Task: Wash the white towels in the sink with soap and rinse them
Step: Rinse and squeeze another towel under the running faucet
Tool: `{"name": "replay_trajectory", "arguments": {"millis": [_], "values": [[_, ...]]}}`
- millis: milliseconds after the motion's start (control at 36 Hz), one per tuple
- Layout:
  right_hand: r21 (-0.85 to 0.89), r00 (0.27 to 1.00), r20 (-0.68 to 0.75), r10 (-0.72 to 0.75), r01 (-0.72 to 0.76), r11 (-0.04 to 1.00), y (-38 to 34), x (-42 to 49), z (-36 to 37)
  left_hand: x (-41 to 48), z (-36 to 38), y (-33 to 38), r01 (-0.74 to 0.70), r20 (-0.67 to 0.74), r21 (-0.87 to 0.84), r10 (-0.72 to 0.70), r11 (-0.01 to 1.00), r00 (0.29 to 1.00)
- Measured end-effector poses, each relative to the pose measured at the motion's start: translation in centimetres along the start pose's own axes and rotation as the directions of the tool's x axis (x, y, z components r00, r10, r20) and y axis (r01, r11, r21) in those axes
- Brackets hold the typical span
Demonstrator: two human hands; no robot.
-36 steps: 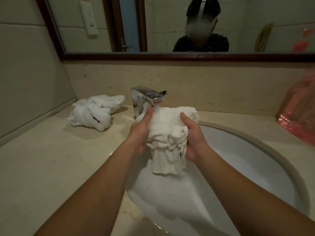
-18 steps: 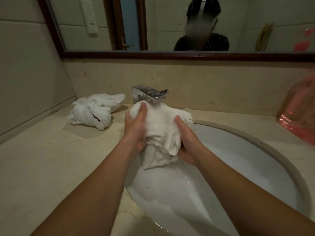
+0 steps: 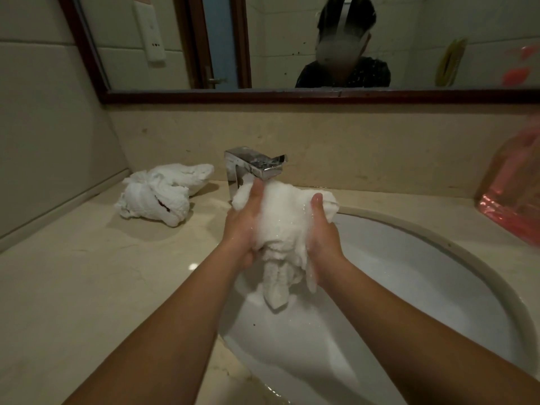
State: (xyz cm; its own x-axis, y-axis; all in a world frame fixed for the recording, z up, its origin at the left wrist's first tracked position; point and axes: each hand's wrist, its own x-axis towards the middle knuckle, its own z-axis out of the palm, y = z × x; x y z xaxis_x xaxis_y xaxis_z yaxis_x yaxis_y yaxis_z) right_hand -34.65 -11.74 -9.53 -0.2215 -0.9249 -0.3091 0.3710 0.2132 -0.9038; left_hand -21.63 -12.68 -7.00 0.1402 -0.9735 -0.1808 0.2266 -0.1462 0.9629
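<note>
A wet white towel (image 3: 282,223) is bunched between both hands, just under the spout of the chrome faucet (image 3: 254,165) and above the white oval sink (image 3: 423,282). My left hand (image 3: 244,226) grips its left side with the thumb up on top. On the right side my right hand (image 3: 321,229) holds it, thumb also on top. A tail of the towel hangs down toward the basin. A second white towel (image 3: 160,194) lies crumpled on the counter left of the faucet.
The beige stone counter (image 3: 73,287) surrounds the sink, with a wall close on the left. A pink translucent bag (image 3: 514,194) sits at the right edge. A dark-framed mirror (image 3: 292,96) runs above the backsplash.
The hands have shifted the bunched towel up and slightly left, closer under the faucet spout, and kneaded it. The hanging tail changed shape. The towel on the counter has stayed put.
</note>
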Motion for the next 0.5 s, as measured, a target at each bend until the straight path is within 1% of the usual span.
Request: {"name": "replay_trajectory", "arguments": {"millis": [56, 167, 306, 417, 500], "values": [[-0.05, 0.998, -0.023, -0.058, 0.056, 0.997, -0.09, 0.29, -0.27, -0.12, 0.19, 0.0, 0.017, -0.002, 0.017, -0.017, 1.0, 1.0], [-0.096, 0.994, -0.037, -0.105, 0.101, 0.99, -0.08, 0.59, -0.42, 0.0, -0.06, -0.06, 0.072, -0.037, 0.029, -0.071, 0.997, 0.997], [-0.101, 0.993, -0.044, -0.107, 0.102, 0.99, -0.18, 0.53, -0.21, 0.59, -0.46, -0.57, 0.027, -0.063, 0.002, -0.027, 1.0, 0.998], [-0.118, 0.992, -0.075, -0.105, 0.096, 0.988, -0.03, 0.63, -0.4, 0.34, 0.01, -0.31, 0.059, -0.147, 0.09, -0.046, 0.994, 0.988], [-0.171, 0.993, -0.056, -0.105, 0.094, 0.981, 0.22, 0.6, -0.68, 0.17, 0.02, -0.06, 0.014, -0.186, 0.176, 0.02, 0.984, 0.982]]}}
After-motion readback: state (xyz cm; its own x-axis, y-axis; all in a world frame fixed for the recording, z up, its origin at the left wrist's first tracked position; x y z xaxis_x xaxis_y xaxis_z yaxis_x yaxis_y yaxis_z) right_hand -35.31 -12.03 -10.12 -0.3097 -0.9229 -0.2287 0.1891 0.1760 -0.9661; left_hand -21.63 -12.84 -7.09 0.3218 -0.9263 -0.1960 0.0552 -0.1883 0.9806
